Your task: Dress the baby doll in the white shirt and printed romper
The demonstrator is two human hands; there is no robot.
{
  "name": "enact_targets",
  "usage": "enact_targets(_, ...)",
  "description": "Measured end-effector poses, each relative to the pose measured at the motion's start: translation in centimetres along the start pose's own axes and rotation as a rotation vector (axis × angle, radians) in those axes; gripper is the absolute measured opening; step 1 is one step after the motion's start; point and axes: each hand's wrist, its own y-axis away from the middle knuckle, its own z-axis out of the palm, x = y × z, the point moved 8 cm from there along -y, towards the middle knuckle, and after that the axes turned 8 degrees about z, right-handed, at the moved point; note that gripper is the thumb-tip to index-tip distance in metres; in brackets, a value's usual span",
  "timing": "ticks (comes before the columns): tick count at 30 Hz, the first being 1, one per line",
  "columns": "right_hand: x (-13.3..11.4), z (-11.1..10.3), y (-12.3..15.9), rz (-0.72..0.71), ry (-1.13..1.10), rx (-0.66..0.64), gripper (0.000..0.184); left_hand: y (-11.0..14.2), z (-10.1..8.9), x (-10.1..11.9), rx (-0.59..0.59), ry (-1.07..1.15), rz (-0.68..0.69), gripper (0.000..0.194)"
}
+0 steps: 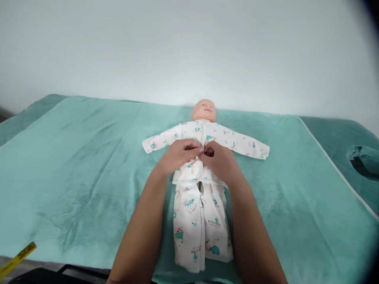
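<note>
A baby doll (204,110) lies on its back with its head toward the wall, dressed in a white printed long-sleeved top (189,169) and matching trousers (189,228). Both sleeves stretch out to the sides. At the middle of the chest, my left hand (183,154) pinches the front edge of the top. My right hand (217,157) meets it there, fingers curled and closed on the same front opening. The fingertips touch one another, so any fastener between them is hidden. Below the hands the hem of the top overlaps the trousers' waist.
A green cloth (89,177) covers the table against a white wall (177,47). At the right edge lies a clear round object (365,161) with a dark band. A yellow strip (19,258) with dark markings shows at the lower left.
</note>
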Motion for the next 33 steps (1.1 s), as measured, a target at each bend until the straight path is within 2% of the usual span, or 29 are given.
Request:
enact_targets(3,0.6,0.2,-0.4,0.01,-0.087,-0.032,0.017,0.1,-0.2,-0.2,-0.049,0.014,-0.021,0.02)
enact_targets(7,1.2,0.2,-0.7,0.038,-0.33,-0.048,0.018,0.2,-0.6,-0.7,-0.08,0.012,-0.038,0.02)
enact_targets(14,1.5,0.2,-0.7,0.125,-0.522,-0.111,0.026,0.0,-0.2,-0.2,-0.115,0.012,0.058,0.021)
enact_targets(19,1.4,0.1,-0.9,0.111,-0.463,-0.073,0.024,0.0,-0.1,0.1,-0.132,0.005,0.082,0.019)
enact_targets(23,0.6,0.2,-0.4,0.019,-0.281,-0.087,0.012,0.0,-0.4,-0.6,-0.137,0.108,0.043,0.019)
enact_targets(27,0.2,0.0,0.3,-0.027,-0.109,-0.116,0.015,-0.1,-0.9,-1.4,-0.088,0.152,0.027,0.019)
enact_targets(29,0.3,-0.1,0.4,-0.018,-0.149,-0.148,0.019,-0.2,-1.0,-1.3,-0.064,0.161,0.047,0.019)
enact_targets(33,1.0,0.1,0.1,0.073,-0.417,-0.233,0.014,-0.3,-0.8,-1.0,-0.039,0.182,0.083,0.021)
